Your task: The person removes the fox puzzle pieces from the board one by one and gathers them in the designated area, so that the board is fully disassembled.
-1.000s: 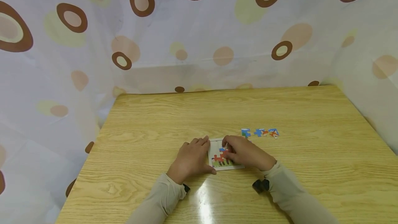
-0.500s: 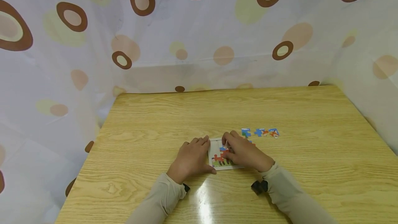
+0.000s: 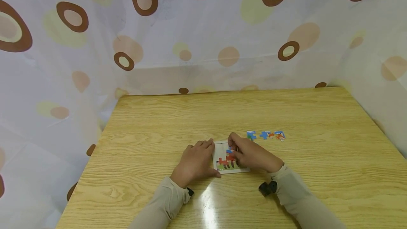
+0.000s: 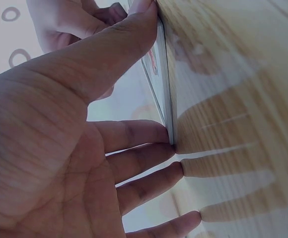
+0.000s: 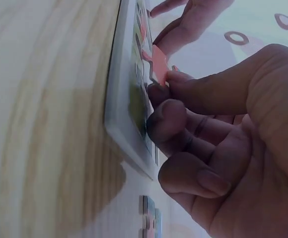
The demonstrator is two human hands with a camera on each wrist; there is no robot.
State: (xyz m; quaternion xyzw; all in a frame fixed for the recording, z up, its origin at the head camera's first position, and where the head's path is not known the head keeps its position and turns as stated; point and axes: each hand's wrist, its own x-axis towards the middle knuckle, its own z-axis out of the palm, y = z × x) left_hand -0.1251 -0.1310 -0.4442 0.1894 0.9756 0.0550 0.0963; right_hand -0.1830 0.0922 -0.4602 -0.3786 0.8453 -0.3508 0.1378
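A small white puzzle tray (image 3: 221, 150) lies on the table between the hands. Fitted pieces along its lower part show red, black and green. My left hand (image 3: 195, 160) steadies it, fingers spread almost straight at the left edge and the thumb at the near corner. Over the tray's right side, my right hand (image 3: 254, 154) pinches a red puzzle piece (image 5: 160, 64) between thumb and fingertips. The right wrist view shows this piece tilted up, close over the fitted ones. The right hand hides part of the tray in the head view.
Loose pieces lie behind the tray to the right: a blue and green one (image 3: 251, 135), a blue and orange one (image 3: 265, 135) and one with a fox face (image 3: 280, 136). A patterned curtain (image 3: 203, 45) encloses the wooden table's (image 3: 318, 186) back and sides.
The right hand shifts slightly over the tray, first up and left, then a little to the right, with the piece in its fingers. The left hand stays in place.
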